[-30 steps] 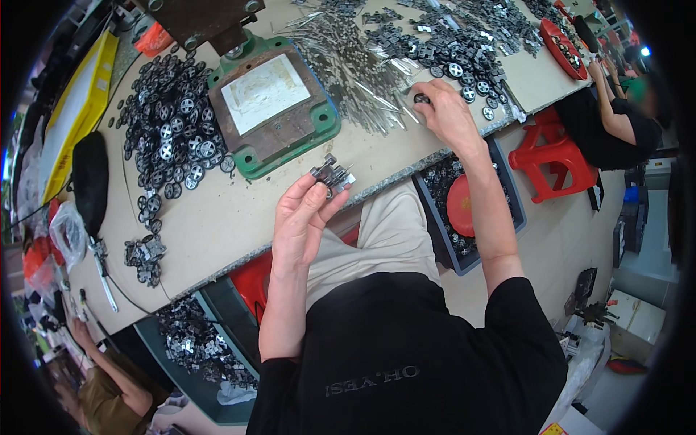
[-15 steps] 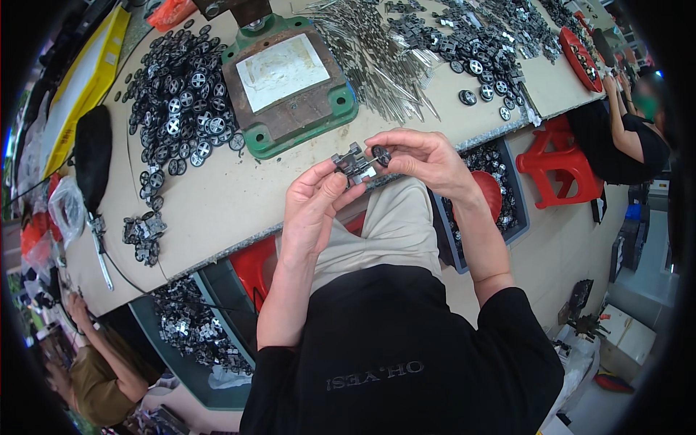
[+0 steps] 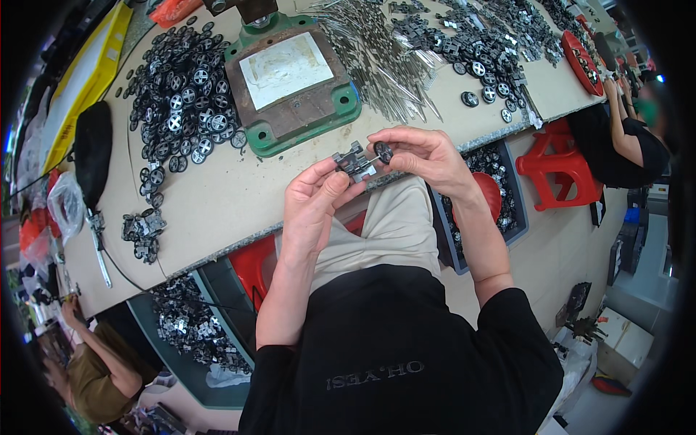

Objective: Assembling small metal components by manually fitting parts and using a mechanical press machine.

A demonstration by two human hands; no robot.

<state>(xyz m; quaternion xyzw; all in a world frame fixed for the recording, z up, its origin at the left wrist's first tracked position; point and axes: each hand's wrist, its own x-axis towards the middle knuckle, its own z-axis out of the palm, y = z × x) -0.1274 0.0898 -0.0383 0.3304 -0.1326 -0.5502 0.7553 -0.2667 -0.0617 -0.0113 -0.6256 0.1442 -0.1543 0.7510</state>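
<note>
Left hand: thumb and fingertips closed in a pinch on a grey part.
Right hand: thumb and forefinger pinched on a black wheel.
Grey part: held over the near side of the table, the wheel just beside it, between two and three o'clock; contact too small to tell. Directions below run from here, twelve at the top.
Small cluster: dark parts on the table, between eight and nine o'clock.
Wheel pile: black wheels with silvery spokes, ten o'clock.
Green bin: seven o'clock, dark and shiny parts inside.
Press base: green and brown, white plate on top, eleven o'clock.
Metal pins: loose heap, twelve o'clock.
Red stool: three o'clock.
</note>
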